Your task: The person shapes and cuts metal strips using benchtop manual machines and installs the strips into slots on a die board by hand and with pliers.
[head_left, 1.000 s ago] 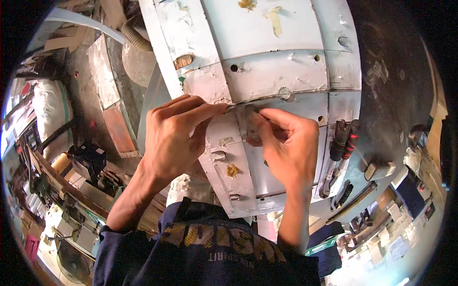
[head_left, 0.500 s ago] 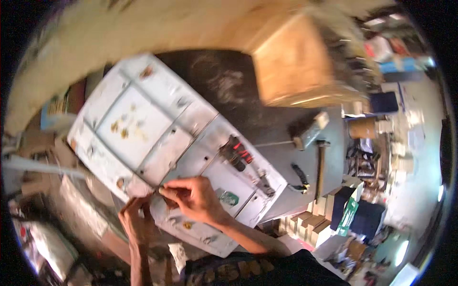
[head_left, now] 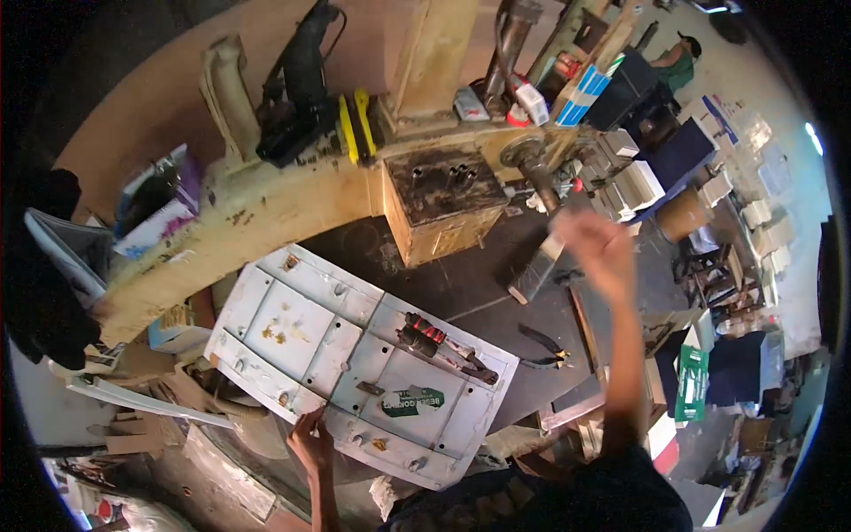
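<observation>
A white ribbed panel lies slantwise on the dark workbench, with holes, yellowish stains and a green label on it. My left hand is at the panel's near edge, fingertips pinched together; whatever is between them is too small to make out. A short flat bar rests near the panel's middle. On its right part lies a black and red tool. Raised over the right side of the bench, my right hand is smeared by motion. Close to it are a long block and a wooden handle.
Black-handled pliers lie right of the panel. Behind it stands a wooden box with a holed dark top, against a wooden beam. Yellow-handled tools stand along that beam. A person is far off at the upper right.
My right hand has left the panel's near edge and swung far to the right. The left stays at that edge. The view has shifted, showing more of the beam and its tools.
</observation>
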{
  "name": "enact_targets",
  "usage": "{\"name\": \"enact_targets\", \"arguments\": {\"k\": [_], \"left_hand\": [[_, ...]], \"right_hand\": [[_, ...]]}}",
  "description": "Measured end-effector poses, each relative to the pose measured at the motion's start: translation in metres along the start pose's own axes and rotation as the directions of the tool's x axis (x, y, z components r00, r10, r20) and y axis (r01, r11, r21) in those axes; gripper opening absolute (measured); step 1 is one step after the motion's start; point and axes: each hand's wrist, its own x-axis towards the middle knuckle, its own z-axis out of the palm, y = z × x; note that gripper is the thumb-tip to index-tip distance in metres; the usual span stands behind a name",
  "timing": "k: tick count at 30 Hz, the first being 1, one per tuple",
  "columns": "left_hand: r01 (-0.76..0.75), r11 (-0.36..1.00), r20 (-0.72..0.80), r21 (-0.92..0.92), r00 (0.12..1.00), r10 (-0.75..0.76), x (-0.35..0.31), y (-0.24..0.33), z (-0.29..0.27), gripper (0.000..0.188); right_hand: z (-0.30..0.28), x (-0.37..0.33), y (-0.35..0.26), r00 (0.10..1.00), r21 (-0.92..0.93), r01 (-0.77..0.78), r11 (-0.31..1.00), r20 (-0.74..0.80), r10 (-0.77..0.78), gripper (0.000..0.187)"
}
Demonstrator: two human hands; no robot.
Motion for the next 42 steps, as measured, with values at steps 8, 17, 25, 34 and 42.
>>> {"name": "enact_targets", "arguments": {"k": [8,17,25,34,42], "left_hand": [[0.205,0.949,-0.208,-0.240,0.944,-0.257,-0.038,0.038,-0.031,0.010],[0.148,0.986,-0.363,-0.073,0.917,-0.165,-0.157,-0.006,-0.069,0.009],[0.318,0.944,-0.373,-0.092,0.868,-0.329,-0.207,0.021,-0.077,0.012],[0.155,0.769,-0.296,-0.619,0.862,-0.412,-0.226,0.018,-0.095,0.008],[0.180,0.534,-0.274,-0.826,0.699,-0.660,-0.251,0.060,-0.173,0.013]], "right_hand": [[-0.181,0.217,0.042,0.725,-0.065,0.436,0.898,-0.565,-0.393,0.049],[-0.189,0.248,0.053,0.917,0.130,0.336,0.933,-0.271,-0.293,0.050],[-0.184,0.242,0.051,0.925,0.134,0.275,0.952,-0.308,-0.224,0.048],[-0.136,0.144,0.030,0.557,0.392,0.497,0.774,-0.828,0.063,0.055],[0.203,-0.127,-0.116,0.889,0.514,-0.053,0.856,0.415,-0.194,0.021]]}}
